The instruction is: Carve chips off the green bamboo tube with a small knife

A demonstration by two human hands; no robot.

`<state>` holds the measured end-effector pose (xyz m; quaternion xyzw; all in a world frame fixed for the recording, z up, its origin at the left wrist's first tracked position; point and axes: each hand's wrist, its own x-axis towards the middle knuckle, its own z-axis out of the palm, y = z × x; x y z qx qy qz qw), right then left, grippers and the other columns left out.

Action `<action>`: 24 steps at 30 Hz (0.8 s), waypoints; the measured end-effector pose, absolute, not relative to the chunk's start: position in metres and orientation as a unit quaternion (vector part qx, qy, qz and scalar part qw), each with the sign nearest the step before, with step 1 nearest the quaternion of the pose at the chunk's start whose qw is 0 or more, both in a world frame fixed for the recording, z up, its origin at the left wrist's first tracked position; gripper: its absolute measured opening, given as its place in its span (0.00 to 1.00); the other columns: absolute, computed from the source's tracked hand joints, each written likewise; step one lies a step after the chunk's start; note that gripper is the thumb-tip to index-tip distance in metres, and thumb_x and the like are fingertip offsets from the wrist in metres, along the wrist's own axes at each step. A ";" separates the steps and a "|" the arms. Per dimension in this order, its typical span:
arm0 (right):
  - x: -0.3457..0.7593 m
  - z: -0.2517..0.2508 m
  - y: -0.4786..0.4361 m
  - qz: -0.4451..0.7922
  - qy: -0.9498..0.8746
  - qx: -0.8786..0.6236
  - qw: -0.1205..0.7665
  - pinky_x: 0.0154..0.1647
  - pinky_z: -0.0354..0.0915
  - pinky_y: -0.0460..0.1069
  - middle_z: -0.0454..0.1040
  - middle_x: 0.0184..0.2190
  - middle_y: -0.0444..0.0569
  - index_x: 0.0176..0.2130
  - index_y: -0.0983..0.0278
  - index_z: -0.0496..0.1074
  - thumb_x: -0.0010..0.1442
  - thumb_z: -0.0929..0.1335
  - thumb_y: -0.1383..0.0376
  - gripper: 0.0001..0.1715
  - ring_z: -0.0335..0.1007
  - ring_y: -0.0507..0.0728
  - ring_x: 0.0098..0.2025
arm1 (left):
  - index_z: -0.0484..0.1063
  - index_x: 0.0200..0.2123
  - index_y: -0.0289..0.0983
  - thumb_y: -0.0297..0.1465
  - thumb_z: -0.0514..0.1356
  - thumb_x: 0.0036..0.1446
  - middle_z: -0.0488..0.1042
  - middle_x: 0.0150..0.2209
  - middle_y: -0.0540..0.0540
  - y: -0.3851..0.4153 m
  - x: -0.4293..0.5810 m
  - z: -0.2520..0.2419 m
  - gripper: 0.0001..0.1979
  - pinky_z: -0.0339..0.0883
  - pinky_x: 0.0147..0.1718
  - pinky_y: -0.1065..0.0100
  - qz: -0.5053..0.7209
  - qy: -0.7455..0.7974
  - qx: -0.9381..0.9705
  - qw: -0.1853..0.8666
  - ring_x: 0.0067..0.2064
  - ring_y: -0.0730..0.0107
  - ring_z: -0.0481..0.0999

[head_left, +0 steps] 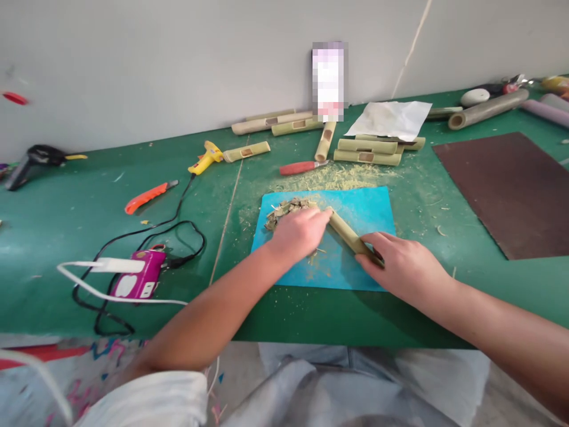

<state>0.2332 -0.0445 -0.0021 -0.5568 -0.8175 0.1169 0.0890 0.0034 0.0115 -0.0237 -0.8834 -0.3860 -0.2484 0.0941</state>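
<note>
My right hand (402, 261) is wrapped around the near end of a short bamboo tube (347, 230), which lies at a slant over a blue sheet (377, 207). At the tube's far end, my left hand (300, 230) has its fingers pressed together, their tips touching the rim. Whatever those fingers hold, if anything, is hidden. Beside the left hand, on the sheet, lies a small heap of dry, leaf-like brown and green bits (284, 209), partly covered by the hand. Fine crumbs are scattered over the sheet.
Behind the sheet lie a red-handled knife (297, 168), pale shavings (351, 176) and several notched bamboo pieces (367, 157). An orange cutter (149, 197), a yellow corded tool (207, 158) and a purple power block (140, 276) with cables are left. A dark brown board (507, 196) is right.
</note>
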 end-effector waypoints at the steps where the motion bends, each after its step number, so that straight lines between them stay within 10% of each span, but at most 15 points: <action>1: 0.233 -0.002 -0.045 0.117 -0.816 -0.559 0.087 0.25 0.49 0.50 0.78 0.32 0.49 0.42 0.64 0.75 0.64 0.64 0.57 0.16 0.68 0.54 0.25 | 0.78 0.45 0.33 0.30 0.50 0.71 0.75 0.28 0.46 0.012 0.003 -0.024 0.16 0.66 0.27 0.71 -0.251 -0.393 -0.879 0.102 0.28 0.71 0.74; 24: 0.231 0.000 -0.045 0.115 -0.811 -0.569 0.064 0.24 0.47 0.50 0.80 0.35 0.47 0.44 0.62 0.75 0.63 0.65 0.57 0.15 0.71 0.55 0.27 | 0.78 0.44 0.32 0.31 0.50 0.72 0.75 0.29 0.45 0.015 0.001 -0.023 0.16 0.70 0.29 0.71 -0.263 -0.380 -0.885 0.055 0.30 0.71 0.75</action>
